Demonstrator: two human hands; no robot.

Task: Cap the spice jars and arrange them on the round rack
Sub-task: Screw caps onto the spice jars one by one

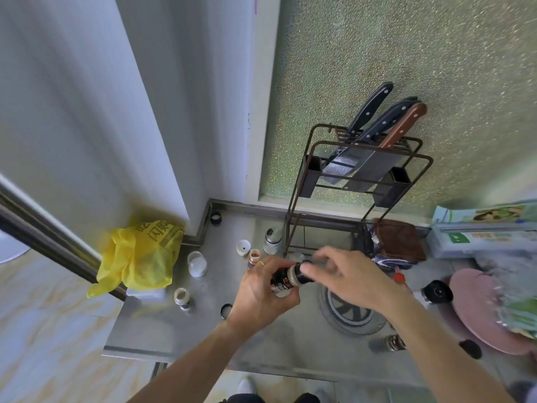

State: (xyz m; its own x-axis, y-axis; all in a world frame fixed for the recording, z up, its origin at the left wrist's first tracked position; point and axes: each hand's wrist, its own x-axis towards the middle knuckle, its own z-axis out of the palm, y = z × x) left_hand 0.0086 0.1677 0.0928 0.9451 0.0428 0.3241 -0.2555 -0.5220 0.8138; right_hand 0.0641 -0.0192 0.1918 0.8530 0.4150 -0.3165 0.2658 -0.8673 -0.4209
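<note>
My left hand point(263, 292) grips a dark spice jar point(283, 279) with a red and white label, held tilted above the steel counter point(162, 333). My right hand point(345, 274) pinches the jar's black cap point(305, 275) at its top end. The round rack point(348, 311), a dark ring with spokes, lies on the counter just below my right hand, partly hidden. Loose jars stand to the left: an open jar of orange powder point(255, 255), an uncapped white one point(197, 263), a small open one point(183, 298). A white lid point(243, 247) and black caps point(226, 310) point(216, 218) lie nearby.
A metal shaker point(273, 239) stands by a dark knife rack point(360, 175) holding knives. A yellow plastic bag point(139, 254) sits at the left wall. At right are a pink plate point(479, 309), a black grinder point(437, 292), boxes point(482, 231), a brown cloth point(398, 238), and a lying jar point(392, 343).
</note>
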